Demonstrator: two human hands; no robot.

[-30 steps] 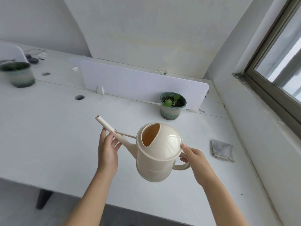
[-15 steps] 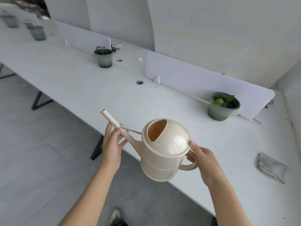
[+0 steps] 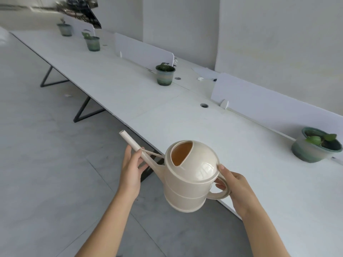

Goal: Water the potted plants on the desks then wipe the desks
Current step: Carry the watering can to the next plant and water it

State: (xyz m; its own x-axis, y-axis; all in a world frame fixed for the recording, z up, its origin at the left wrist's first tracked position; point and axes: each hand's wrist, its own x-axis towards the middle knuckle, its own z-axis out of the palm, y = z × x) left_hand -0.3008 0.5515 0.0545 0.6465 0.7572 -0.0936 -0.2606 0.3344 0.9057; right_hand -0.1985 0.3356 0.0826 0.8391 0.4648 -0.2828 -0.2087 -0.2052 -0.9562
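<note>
Item: cream plastic watering can [image 3: 189, 179], held in the air over the near edge of the white desk [image 3: 213, 127]. Rigid, smooth, probably light when empty; water level not visible through the filler opening. Best held at the loop handle, where the right hand [image 3: 235, 190] is closed around it; the left hand [image 3: 132, 165] wraps loosely about the long spout.

Containers: four green pots in a row. Near right pot [image 3: 313, 145] holds soil and small leaves; middle pot [image 3: 165, 74] a dark plant; two far left pots [image 3: 92, 42] [image 3: 65, 29] seemingly sprouts, blurred.
</note>
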